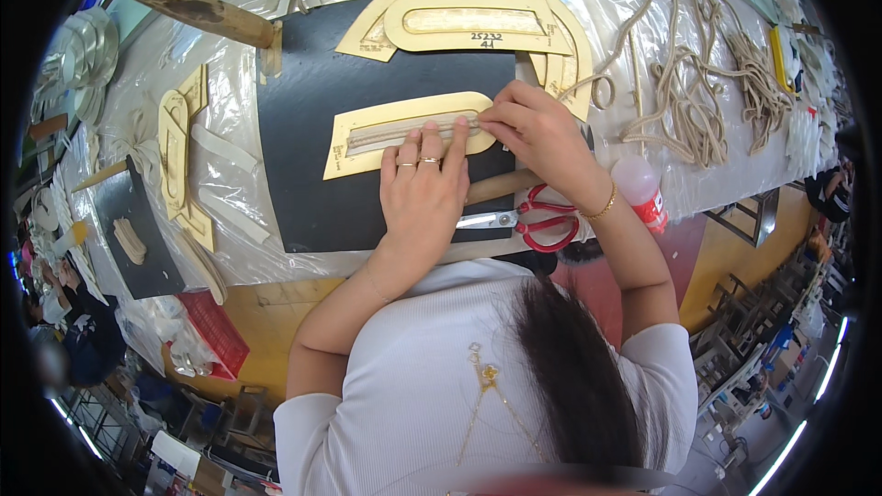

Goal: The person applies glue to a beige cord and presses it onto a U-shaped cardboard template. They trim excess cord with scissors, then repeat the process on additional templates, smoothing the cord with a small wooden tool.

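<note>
A yellow card template (367,133) with a long slot lies on a black mat (303,193). A pale strip (390,133) shows through the slot. My left hand (423,188) lies flat with its fingers spread, pressing the template's right part down. My right hand (533,129) sits at the template's right end, its fingers pinched together at the slot; what they pinch is too small to tell. Red-handled scissors (537,220) lie on the mat's near edge, just below my right wrist.
More yellow templates (478,18) lie at the back of the mat and at the left (175,152). A wooden-handled tool (207,14) rests at the back left. Beige cords (698,101) pile up on the right. A small bottle with a red label (641,188) stands by my right forearm.
</note>
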{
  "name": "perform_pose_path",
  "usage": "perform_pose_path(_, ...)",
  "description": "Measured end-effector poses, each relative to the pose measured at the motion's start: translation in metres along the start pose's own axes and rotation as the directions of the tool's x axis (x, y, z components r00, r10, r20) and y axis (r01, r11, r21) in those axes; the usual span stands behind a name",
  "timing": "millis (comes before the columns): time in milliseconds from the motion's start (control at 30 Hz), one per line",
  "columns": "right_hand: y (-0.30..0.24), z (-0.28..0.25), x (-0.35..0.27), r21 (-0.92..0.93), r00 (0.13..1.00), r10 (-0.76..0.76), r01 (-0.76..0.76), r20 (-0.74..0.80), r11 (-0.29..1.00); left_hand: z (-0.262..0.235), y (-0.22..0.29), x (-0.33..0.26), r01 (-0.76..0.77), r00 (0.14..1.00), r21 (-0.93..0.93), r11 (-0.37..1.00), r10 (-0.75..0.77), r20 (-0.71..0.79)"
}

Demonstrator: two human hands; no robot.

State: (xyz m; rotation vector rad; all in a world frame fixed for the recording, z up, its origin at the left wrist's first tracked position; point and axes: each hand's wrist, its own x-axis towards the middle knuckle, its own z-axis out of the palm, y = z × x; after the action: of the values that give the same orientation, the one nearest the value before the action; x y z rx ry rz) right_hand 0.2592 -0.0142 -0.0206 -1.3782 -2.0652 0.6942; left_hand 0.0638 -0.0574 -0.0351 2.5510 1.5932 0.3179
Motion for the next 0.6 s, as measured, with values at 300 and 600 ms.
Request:
perform_pose_path(300, -0.001, 0.000, 0.001, -0.073, 1.000, -0.015, 0.017, 0.020, 0.997, -0.003, 0.001, 0.005, -0.039, 0.999, 0.068, 0.997, 0.038, 0.018)
perform_pose_path(600, -0.049, -0.075, -0.078, -0.194, 0.898, 0.329, -0.282, 0.292, 0.940, -0.018, -0.020, 0.026, -0.061, 0.990, -0.066, 0.996, 0.069, 0.123)
